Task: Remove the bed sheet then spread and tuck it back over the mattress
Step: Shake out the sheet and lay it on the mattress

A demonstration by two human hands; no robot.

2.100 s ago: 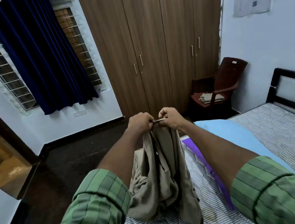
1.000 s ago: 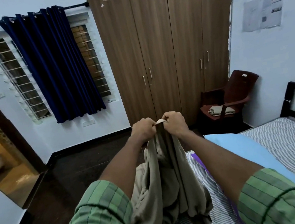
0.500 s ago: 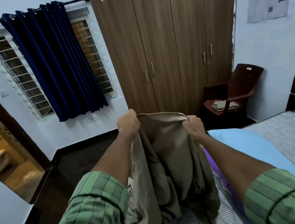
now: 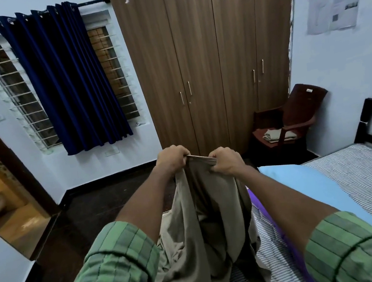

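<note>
Both fists curled tight: left hand [image 4: 171,160] & right hand [image 4: 226,160] grip top hem of limp, creased beige bed sheet [image 4: 206,236], bunched over striped mattress [image 4: 370,176] corner.

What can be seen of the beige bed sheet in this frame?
The beige bed sheet is plain, thin woven cloth, bunched and creased. It hangs from a short taut edge gripped by the left hand and right hand, held close together. Its lower folds pool on the striped mattress near the bed's corner, beside a light blue pillow.
</note>
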